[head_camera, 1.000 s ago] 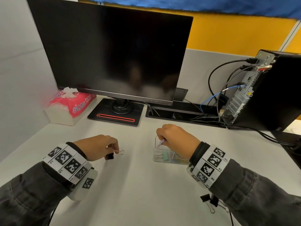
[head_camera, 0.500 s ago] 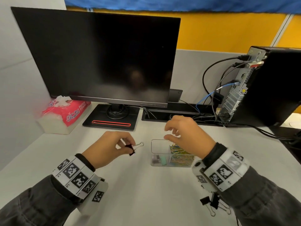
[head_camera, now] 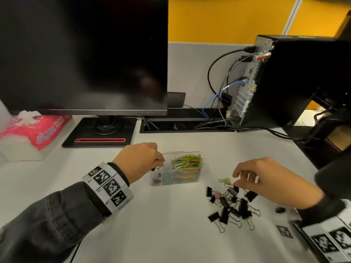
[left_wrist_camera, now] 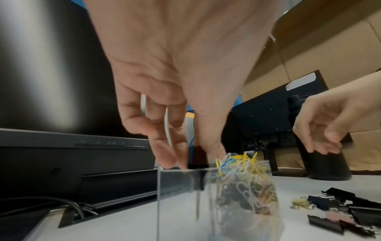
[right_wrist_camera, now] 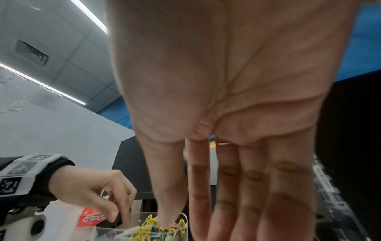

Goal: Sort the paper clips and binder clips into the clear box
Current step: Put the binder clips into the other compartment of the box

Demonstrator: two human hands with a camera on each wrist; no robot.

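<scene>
Left hand (head_camera: 139, 162) pinches a black binder clip (left_wrist_camera: 197, 165) between thumb and fingertips right at the rim of the clear box (head_camera: 197, 174), over its left compartment, where a few binder clips already lie; the right compartment is heaped with coloured paper clips (head_camera: 187, 161). Right hand (head_camera: 273, 184) hovers over the loose pile of binder clips (head_camera: 230, 203) on the white desk (head_camera: 171, 224) to the right of the box, fingers relaxed, spread and pointing down, holding nothing, fingertips just above a yellow binder clip (head_camera: 227, 180)
</scene>
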